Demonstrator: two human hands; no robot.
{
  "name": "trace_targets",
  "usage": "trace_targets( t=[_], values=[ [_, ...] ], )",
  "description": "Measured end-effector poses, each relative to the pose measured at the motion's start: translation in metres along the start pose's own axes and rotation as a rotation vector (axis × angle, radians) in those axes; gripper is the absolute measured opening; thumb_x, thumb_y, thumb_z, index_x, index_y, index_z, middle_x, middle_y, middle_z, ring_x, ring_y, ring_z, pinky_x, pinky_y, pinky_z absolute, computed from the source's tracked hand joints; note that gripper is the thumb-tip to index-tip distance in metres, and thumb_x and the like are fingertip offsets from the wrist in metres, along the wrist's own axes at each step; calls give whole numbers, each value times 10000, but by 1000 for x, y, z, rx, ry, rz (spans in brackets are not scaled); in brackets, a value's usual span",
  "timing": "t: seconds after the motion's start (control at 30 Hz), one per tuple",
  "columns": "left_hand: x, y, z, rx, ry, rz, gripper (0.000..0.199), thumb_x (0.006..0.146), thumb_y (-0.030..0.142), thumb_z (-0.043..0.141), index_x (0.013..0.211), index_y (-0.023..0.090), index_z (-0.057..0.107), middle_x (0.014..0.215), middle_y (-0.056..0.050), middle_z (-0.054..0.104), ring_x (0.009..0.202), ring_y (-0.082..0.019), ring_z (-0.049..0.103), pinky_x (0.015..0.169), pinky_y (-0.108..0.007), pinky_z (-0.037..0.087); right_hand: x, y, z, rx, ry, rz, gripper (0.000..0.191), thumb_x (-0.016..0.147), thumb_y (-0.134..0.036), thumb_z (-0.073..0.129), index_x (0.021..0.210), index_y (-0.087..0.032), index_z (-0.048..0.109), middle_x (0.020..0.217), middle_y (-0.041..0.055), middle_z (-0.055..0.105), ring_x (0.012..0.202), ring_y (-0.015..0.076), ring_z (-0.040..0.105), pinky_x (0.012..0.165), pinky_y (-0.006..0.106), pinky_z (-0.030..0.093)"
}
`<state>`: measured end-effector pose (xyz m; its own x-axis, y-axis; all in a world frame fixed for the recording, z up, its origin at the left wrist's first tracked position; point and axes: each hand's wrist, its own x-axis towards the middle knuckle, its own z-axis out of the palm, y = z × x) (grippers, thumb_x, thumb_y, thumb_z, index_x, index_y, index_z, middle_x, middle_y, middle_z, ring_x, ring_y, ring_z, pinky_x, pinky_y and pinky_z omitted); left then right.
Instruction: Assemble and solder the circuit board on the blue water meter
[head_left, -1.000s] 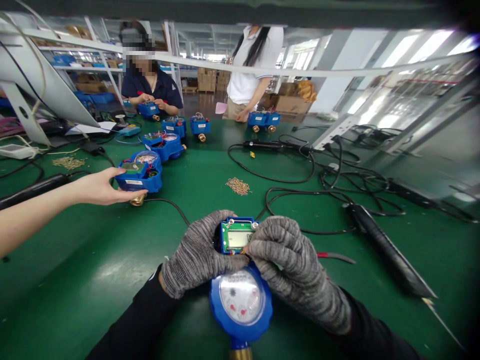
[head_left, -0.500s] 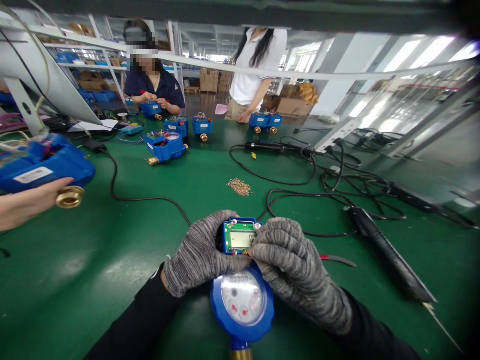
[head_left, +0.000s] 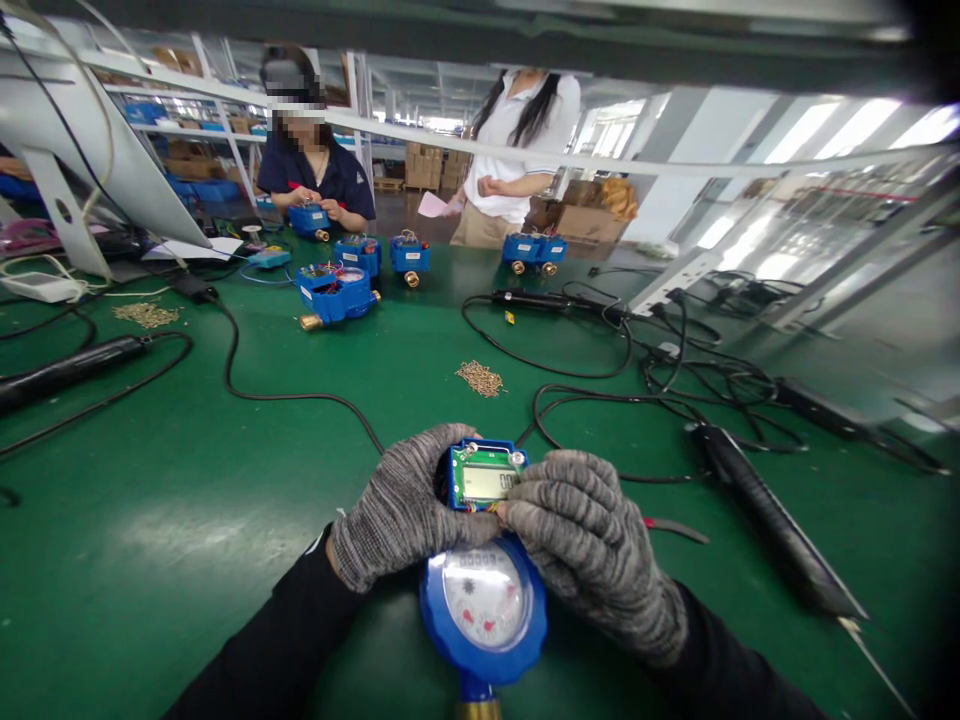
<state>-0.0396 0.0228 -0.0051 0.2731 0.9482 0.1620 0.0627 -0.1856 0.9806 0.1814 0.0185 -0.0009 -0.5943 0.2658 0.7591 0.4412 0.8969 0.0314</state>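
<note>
I have the left hand (head_left: 405, 508) closed around the left side of the blue case (head_left: 487, 442), thumb laid along its near side. The right hand (head_left: 592, 545) bunches its fingertips at the near right corner; I cannot tell whether that grip is closed on a wire or only presses there. The case sits just beyond the meter (head_left: 484, 660), centrally placed toward the near edge of the tabletop (head_left: 225, 480), an edge out of view. My fingers hide whether the two touch.

Handling, in my judgement: the left grip should brace the case firmly with no load on the display (head_left: 480, 482), while the right works lightly, fingertips only. The coloured wires (head_left: 487, 506) along the near rim call for care; knit could snag them.

Materials: the case appears to be moulded plastic, rectangular, framing a green board (head_left: 491, 460). The meter has a scalloped blue collar around a clear, glossy cover (head_left: 484, 600) and a brass-coloured end (head_left: 480, 710). My gloves (head_left: 371, 520) are ribbed, mottled grey knit, likely dulling touch. The tabletop is smooth, green and mildly glossy; a loose heap (head_left: 480, 379) of small brass-coloured pieces lies near its middle.
</note>
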Motion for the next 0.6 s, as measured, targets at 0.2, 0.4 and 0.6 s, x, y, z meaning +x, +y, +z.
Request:
trace_targets(
  t=[0.2, 0.4, 0.6],
  values=[
    [0, 0, 0, 7, -18, -2, 715, 571, 326, 931, 1186, 170, 603, 1161, -115, 713, 1050, -292, 688, 956, -472, 561, 3, 0, 4, 0, 48, 6, 153, 959, -188, 533, 1037, -187, 665, 903, 42, 763, 907, 209, 693, 920, 424, 493],
    [-1, -4, 0, 31, -11, -4, 747, 571, 310, 929, 1218, 161, 586, 1232, -145, 687, 1104, -314, 672, 975, -485, 553, 9, -1, 2, 14, 35, 31, 140, 933, -180, 542, 997, -209, 663, 867, 17, 759, 859, 192, 690, 896, 399, 498],
    [-1, -7, 1, 24, -26, 10, 730, 586, 315, 927, 1216, 180, 584, 1217, -122, 698, 1096, -303, 676, 973, -469, 556, 8, 0, 1, 64, -12, 57, 168, 894, -158, 570, 1037, -183, 654, 941, 61, 737, 928, 222, 672, 939, 472, 490]
  ],
)
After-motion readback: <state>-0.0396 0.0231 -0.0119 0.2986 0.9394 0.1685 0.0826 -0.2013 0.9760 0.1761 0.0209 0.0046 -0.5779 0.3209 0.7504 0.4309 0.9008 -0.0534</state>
